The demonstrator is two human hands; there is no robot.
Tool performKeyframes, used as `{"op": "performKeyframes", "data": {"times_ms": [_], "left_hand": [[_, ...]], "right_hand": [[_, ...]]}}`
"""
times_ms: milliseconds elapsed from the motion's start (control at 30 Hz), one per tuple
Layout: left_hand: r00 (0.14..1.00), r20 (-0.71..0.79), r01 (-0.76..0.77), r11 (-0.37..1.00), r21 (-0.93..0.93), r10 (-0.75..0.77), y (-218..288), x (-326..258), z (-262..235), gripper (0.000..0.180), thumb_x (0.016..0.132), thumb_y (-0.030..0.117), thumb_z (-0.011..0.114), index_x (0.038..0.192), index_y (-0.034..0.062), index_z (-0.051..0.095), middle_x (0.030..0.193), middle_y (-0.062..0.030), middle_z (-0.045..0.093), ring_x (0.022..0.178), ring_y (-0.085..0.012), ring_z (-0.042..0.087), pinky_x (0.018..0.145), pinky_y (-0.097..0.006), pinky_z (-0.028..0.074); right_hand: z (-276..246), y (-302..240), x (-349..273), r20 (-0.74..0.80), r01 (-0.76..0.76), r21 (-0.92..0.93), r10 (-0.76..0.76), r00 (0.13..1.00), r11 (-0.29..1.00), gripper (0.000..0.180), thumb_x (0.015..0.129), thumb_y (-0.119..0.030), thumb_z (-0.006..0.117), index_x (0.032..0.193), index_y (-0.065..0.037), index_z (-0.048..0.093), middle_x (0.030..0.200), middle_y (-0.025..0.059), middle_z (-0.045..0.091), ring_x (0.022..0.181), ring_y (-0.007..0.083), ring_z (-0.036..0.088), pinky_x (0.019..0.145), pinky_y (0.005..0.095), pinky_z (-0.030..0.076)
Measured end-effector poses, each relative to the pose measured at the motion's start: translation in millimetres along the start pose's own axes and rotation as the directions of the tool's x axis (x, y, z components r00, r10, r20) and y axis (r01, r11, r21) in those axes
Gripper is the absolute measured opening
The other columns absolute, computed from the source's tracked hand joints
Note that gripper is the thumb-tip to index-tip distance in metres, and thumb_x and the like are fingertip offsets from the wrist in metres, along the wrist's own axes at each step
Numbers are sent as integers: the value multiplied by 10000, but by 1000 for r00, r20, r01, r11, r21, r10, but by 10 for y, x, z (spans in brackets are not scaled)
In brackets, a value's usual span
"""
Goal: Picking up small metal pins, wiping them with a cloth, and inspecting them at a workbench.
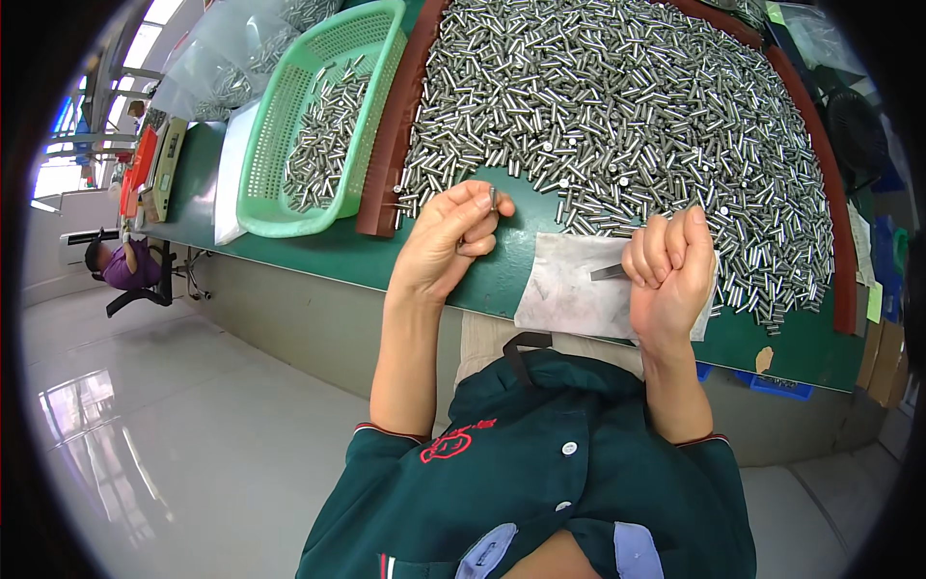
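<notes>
Nearest: right hand point(669, 261) is curled into a fist around grey tweezers point(610, 273), tips pointing left over a white cloth point(564, 289) on the green table point(328, 246). Left hand point(446, 241) is raised just left of the cloth, fingers pinched on one small metal pin point(493, 199) held upright at the fingertips. Beyond both hands: a dense heap of metal pins point(617, 106) inside a brown frame point(391, 145). Farther left: green plastic basket point(280, 145), partly filled with the same pins. Far left, another person point(121, 262) is seated.

left hand point(446, 241) – pinches small metal pin point(493, 199) | right hand point(670, 262) – fist grips tweezers point(610, 273) over white cloth point(569, 289)
</notes>
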State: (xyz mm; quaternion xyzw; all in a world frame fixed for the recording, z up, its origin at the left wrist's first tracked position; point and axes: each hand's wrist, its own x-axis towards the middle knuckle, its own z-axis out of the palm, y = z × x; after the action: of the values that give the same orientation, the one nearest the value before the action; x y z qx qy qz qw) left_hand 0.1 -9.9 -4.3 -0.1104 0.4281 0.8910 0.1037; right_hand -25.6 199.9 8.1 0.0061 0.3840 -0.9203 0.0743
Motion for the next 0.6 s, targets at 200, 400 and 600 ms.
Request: {"op": "performKeyframes", "data": {"times_ms": [200, 400, 600], "left_hand": [[999, 15, -44, 997, 57, 43, -36, -10, -22, 98, 842, 72, 509, 911, 8, 537, 788, -79, 553, 474, -10, 288, 418, -154, 246], [999, 30, -47, 998, 48, 45, -49, -14, -36, 127, 852, 79, 495, 944, 6, 544, 798, -77, 535, 474, -19, 273, 415, -146, 241], [998, -40, -57, 998, -6, 57, -23, -25, 25, 227, 893, 187, 443, 948, -13, 536, 786, -98, 545, 484, -30, 306, 420, -162, 261]], "right_hand": [[4, 3, 2, -2, 4, 4, -4, 1000, 1000, 392, 926, -244, 286, 558, -113, 254, 443, -10, 263, 386, 65, 166, 365, 224, 163], [9, -5, 0, -6, -2, 0, 2, 1000, 1000, 390, 926, -250, 286, 563, -111, 254, 444, -10, 261, 390, 66, 170, 367, 224, 163], [11, 4, 2, -13, 0, 2, 0, 1000, 1000, 392, 926, -254, 289, 562, -112, 253, 443, -11, 260, 388, 66, 170, 365, 224, 163]]}}
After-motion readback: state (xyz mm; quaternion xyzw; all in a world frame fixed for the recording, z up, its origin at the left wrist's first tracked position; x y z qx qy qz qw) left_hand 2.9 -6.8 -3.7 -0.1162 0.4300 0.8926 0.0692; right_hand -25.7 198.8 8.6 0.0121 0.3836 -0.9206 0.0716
